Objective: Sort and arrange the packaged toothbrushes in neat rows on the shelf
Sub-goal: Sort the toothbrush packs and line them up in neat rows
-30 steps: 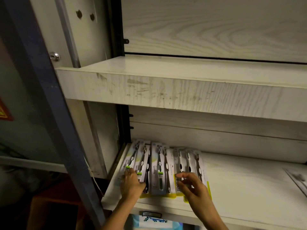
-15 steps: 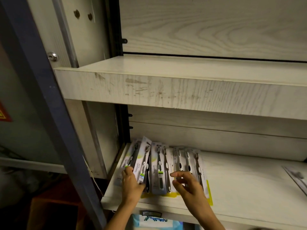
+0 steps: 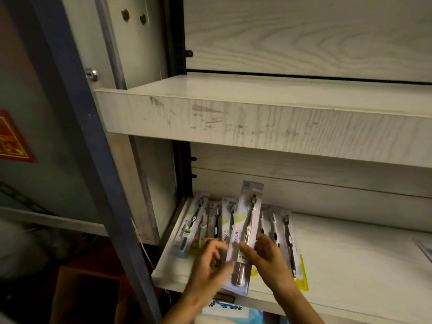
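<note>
A toothbrush package [image 3: 248,220] with a pale card and a silver brush is lifted upright above the row on the lower shelf [image 3: 350,256]. My right hand [image 3: 268,260] grips its lower right side, thumb on the front. My left hand [image 3: 210,263], motion-blurred, holds its lower left edge. Behind it several more packages lie flat side by side: one at the far left [image 3: 189,228], dark-brush ones in the middle partly hidden, and a yellow-backed pack of grey brushes [image 3: 284,235] on the right.
An empty upper shelf [image 3: 257,118] overhangs the lower one. A blue metal post [image 3: 93,160] slants down the left. Another flat package [image 3: 424,249] shows at the right edge. A blue-and-white pack [image 3: 229,309] sits below the shelf front.
My left hand tilted one package out of the left of the row and raised it rightwards. My right hand left the right-hand pack and took hold of the lifted one.
</note>
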The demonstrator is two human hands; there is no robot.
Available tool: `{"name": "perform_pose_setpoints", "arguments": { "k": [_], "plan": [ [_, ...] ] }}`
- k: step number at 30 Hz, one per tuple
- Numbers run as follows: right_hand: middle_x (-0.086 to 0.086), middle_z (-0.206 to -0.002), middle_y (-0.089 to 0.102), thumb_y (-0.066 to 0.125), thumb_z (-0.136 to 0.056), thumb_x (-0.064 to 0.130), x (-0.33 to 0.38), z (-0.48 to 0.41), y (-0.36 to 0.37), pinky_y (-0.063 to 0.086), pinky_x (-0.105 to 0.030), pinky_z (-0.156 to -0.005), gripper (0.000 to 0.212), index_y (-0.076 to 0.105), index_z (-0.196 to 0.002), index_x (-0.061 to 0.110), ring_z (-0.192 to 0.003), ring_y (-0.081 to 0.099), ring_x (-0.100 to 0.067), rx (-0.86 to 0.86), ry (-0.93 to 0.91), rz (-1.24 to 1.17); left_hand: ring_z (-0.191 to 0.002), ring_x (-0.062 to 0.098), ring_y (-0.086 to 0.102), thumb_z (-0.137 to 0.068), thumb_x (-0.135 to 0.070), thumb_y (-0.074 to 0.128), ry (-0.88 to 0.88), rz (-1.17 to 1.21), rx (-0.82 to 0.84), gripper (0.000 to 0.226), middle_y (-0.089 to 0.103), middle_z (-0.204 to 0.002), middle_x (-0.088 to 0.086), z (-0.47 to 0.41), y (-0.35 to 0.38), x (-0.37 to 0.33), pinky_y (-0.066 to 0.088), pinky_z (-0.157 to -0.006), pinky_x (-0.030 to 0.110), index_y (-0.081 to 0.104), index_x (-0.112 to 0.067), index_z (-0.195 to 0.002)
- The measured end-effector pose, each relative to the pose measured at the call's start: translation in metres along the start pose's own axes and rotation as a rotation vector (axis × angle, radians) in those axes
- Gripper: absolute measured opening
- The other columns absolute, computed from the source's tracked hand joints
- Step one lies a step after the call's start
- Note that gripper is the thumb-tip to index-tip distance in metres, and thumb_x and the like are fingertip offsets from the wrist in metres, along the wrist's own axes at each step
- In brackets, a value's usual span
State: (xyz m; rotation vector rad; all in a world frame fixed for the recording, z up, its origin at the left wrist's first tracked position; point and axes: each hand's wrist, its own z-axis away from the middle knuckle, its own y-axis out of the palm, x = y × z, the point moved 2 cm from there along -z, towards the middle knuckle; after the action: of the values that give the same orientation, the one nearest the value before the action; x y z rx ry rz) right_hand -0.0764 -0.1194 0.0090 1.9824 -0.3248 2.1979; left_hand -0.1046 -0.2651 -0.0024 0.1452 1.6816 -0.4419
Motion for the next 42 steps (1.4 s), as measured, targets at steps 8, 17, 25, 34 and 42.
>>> {"name": "perform_pose_setpoints", "arguments": {
  "k": [8, 17, 25, 34, 42],
  "plan": [
    [-0.003, -0.095, 0.072, 0.063, -0.085, 0.018, 0.005, 0.008, -0.007, 0.057, -0.028, -0.075, 0.027, 0.056, -0.111, 0.015, -0.086, 0.07, -0.014, 0.068, -0.009, 0.047, -0.124, 0.031, 0.042, -0.082, -0.047, 0.061, -0.426, -0.914, -0.208, 0.062, 0.049, -0.13, 0.016, -0.087, -0.078, 0.097, 0.039, -0.098, 0.036, 0.047, -0.005, -0.125],
    [0.001, -0.103, 0.07, 0.062, -0.086, 0.016, 0.006, 0.01, -0.027, 0.057, -0.025, -0.074, 0.027, 0.054, -0.112, 0.02, -0.091, 0.069, -0.01, 0.046, 0.023, 0.064, -0.114, 0.033, 0.052, -0.074, -0.021, 0.074, -0.432, -0.768, -0.174, 0.056, 0.053, -0.126, 0.019, -0.101, -0.069, 0.101, 0.044, -0.089, 0.032, 0.048, 0.0, -0.119],
    [-0.002, -0.104, 0.069, 0.063, -0.085, 0.017, 0.004, 0.01, -0.037, 0.058, -0.028, -0.076, 0.029, 0.055, -0.112, 0.017, -0.091, 0.069, -0.01, -0.001, 0.006, 0.072, -0.087, 0.031, 0.061, -0.07, -0.002, 0.077, -0.113, -0.297, -0.194, 0.041, 0.063, -0.097, 0.012, -0.051, -0.061, 0.062, 0.049, -0.065, 0.031, 0.048, -0.006, -0.098],
    [-0.005, -0.102, 0.071, 0.061, -0.086, 0.011, 0.007, 0.035, -0.068, 0.057, -0.026, -0.071, 0.027, 0.056, -0.113, 0.014, -0.091, 0.07, -0.017, -0.069, -0.062, 0.03, -0.098, 0.024, 0.067, -0.062, -0.01, 0.079, -0.139, 0.333, 0.119, 0.06, 0.069, -0.108, 0.006, 0.004, 0.011, 0.007, 0.057, -0.081, 0.033, 0.05, -0.015, -0.115],
    [-0.005, -0.104, 0.072, 0.065, -0.078, 0.023, -0.004, 0.076, -0.155, 0.057, -0.031, -0.076, 0.041, 0.055, -0.116, 0.013, -0.091, 0.07, -0.023, -0.133, -0.096, 0.029, -0.099, 0.028, 0.067, -0.03, -0.036, 0.094, -0.168, 0.452, 0.281, 0.098, 0.07, -0.107, 0.01, 0.022, 0.102, -0.029, 0.056, -0.074, 0.024, 0.053, -0.011, -0.114]
  ]
}}
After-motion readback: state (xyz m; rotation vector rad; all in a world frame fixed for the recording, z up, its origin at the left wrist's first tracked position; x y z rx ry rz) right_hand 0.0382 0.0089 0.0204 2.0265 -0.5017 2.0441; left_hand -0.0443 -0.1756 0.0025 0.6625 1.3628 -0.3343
